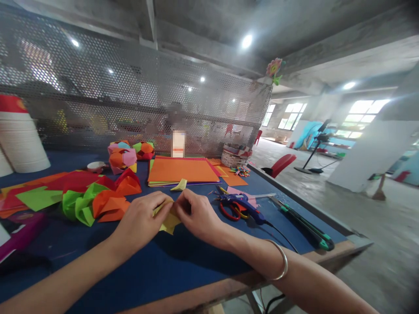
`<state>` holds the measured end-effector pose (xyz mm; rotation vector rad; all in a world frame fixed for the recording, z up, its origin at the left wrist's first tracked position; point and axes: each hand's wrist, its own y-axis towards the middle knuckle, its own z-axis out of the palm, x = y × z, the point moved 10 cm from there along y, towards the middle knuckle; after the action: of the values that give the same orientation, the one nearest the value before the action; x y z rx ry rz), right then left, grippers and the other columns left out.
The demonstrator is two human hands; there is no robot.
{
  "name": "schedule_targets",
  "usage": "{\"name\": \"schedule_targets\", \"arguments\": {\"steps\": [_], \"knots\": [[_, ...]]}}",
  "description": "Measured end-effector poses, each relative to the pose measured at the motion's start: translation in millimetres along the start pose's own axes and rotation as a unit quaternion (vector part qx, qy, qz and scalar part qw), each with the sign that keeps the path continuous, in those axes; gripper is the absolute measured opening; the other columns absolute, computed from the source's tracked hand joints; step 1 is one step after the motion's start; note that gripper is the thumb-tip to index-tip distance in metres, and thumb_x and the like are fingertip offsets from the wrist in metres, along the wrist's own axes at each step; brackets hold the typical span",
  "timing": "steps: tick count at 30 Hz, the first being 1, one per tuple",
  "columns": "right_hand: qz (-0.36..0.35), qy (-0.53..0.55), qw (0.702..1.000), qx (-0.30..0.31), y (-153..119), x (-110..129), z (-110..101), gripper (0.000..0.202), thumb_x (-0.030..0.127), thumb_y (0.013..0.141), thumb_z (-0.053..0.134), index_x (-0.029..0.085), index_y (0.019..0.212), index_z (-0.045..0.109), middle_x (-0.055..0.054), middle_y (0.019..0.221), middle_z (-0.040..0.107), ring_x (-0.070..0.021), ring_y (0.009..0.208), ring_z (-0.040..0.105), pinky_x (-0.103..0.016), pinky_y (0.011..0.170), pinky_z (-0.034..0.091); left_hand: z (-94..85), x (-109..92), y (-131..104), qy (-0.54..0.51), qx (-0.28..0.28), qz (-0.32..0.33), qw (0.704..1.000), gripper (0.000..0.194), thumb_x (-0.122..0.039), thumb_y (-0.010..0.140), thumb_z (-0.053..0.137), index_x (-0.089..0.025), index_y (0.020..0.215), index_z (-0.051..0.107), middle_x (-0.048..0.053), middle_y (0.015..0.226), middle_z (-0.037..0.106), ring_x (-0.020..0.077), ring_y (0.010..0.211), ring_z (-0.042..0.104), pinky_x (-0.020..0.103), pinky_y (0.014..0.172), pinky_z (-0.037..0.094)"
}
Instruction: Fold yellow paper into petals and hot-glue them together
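Note:
Between both hands is a folded piece of yellow paper (169,223), held just above the blue tabletop. My left hand (142,216) pinches its left side, and my right hand (198,213) pinches the right side, fingertips close together. The fingers partly hide the paper's shape. Just beyond the hands lies another folded yellow paper piece (179,186). To the left sit green folded paper pieces (83,203) and orange folded paper pieces (111,204). Behind the hands is a stack of colored paper (183,170) with an orange sheet on top.
Right of the hands lie a blue glue gun (244,203), red-handled scissors (230,212) and a green-black cutter knife (304,224). Paper balls (121,158), a woven basket (236,155) and stacked paper cups (21,135) stand farther back. A perforated metal panel (131,91) rises behind the table.

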<state>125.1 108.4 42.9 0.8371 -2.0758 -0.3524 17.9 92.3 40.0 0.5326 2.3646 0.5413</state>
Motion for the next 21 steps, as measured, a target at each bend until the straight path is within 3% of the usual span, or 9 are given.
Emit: {"name": "schedule_targets", "arguments": {"steps": [3, 6, 10, 14, 17, 21], "knots": [[0.017, 0.015, 0.999, -0.029, 2.2, -3.6, -7.7, 0.011, 0.022, 0.084, 0.052, 0.02, 0.073, 0.049, 0.004, 0.062, 0.052, -0.01, 0.055, 0.046, -0.021, 0.055, 0.034, 7.8, 18.6, 4.4, -0.15, 0.035, -0.107, 0.982, 0.033, -0.05, 0.083, 0.057, -0.02, 0.095, 0.065, 0.002, 0.089, 0.071, 0.0181, 0.077, 0.065, 0.028, 0.068, 0.048], [0.039, 0.029, 0.997, -0.068, 2.8, -8.5, -16.9, 0.015, 0.027, 0.085, 0.051, 0.02, 0.073, 0.048, 0.005, 0.062, 0.051, -0.0101, 0.054, 0.044, -0.021, 0.053, 0.034, 20.3, 27.2, 2.9, -0.302, 0.061, -0.179, 0.934, 0.051, -0.057, 0.069, 0.069, -0.017, 0.1, 0.063, 0.005, 0.091, 0.073, 0.0197, 0.077, 0.067, 0.029, 0.067, 0.052], [0.057, 0.044, 0.994, -0.085, 2.2, -12.7, -19.2, 0.016, 0.028, 0.084, 0.052, 0.02, 0.071, 0.048, 0.005, 0.061, 0.052, -0.01, 0.054, 0.045, -0.022, 0.052, 0.034, 20.0, 36.0, -0.2, -0.376, 0.023, -0.225, 0.899, 0.049, -0.053, 0.062, 0.076, -0.016, 0.091, 0.064, 0.005, 0.087, 0.073, 0.0181, 0.075, 0.066, 0.029, 0.068, 0.052], [0.06, 0.035, 0.997, -0.042, 1.3, -10.3, -8.2, 0.016, 0.026, 0.084, 0.054, 0.02, 0.07, 0.051, 0.005, 0.062, 0.055, -0.0097, 0.055, 0.048, -0.022, 0.054, 0.035, 8.5, 43.9, 2.1, -0.348, -0.02, -0.21, 0.913, 0.04, -0.047, 0.06, 0.074, -0.017, 0.085, 0.067, 0.003, 0.08, 0.073, 0.017, 0.071, 0.066, 0.027, 0.067, 0.051], [0.047, 0.02, 0.998, -0.021, 1.1, -6.5, -3.8, 0.01, 0.028, 0.083, 0.059, 0.019, 0.083, 0.056, 0.003, 0.071, 0.059, -0.0108, 0.061, 0.052, -0.023, 0.058, 0.038, 7.6, 49.9, 2.8, -0.284, -0.004, -0.204, 0.937, 0.032, -0.043, 0.064, 0.066, -0.017, 0.084, 0.067, 0.003, 0.077, 0.073, 0.0187, 0.069, 0.065, 0.028, 0.064, 0.05], [0.006, 0.016, 1.0, -0.021, 2.6, -0.5, -5.2, 0.025, 0.032, 0.083, 0.065, 0.019, 0.102, 0.057, 0.0, 0.083, 0.06, -0.0128, 0.072, 0.055, -0.024, 0.064, 0.043, 8.4, 40.0, 3.3, -0.132, 0.036, -0.145, 0.98, 0.02, -0.034, 0.068, 0.053, -0.019, 0.076, 0.065, 0.0, 0.07, 0.068, 0.0186, 0.066, 0.063, 0.027, 0.06, 0.045]]}}
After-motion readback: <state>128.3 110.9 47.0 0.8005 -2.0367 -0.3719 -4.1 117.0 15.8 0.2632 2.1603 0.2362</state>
